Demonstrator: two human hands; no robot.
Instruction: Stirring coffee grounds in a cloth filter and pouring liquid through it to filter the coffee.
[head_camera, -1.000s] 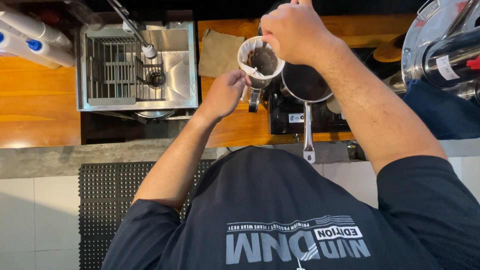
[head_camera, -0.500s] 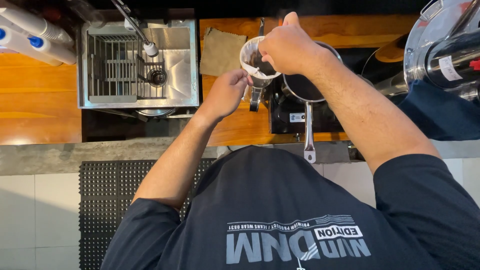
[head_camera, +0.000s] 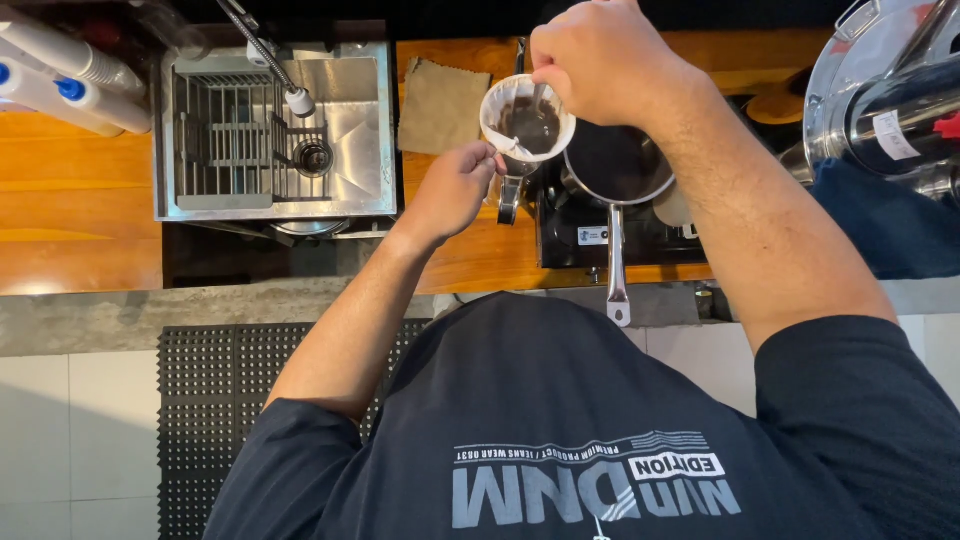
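Note:
A white cloth filter (head_camera: 527, 120) holding dark liquid sits over a small metal jug (head_camera: 510, 200) on the wooden counter (head_camera: 80, 200). My left hand (head_camera: 452, 190) grips the filter's rim and handle from the near side. Just above it, my right hand (head_camera: 600, 62) is closed on a thin stirring utensil (head_camera: 540, 98) that dips into the dark liquid. Right of the filter, a steel saucepan (head_camera: 618, 160) with dark contents stands on a black stove (head_camera: 590, 235), its long handle (head_camera: 616, 275) pointing toward me.
A steel sink (head_camera: 350, 130) with a grid and a hanging spray tap (head_camera: 298, 100) lies to the left. A brown cloth (head_camera: 440, 100) lies beside the filter. White bottles (head_camera: 60, 75) sit far left, a large steel vessel (head_camera: 890, 95) far right, and a black rubber mat (head_camera: 200, 400) covers the floor.
My right hand has shifted a little back and forth over the filter with the utensil in it. My left hand and the filter have stayed put.

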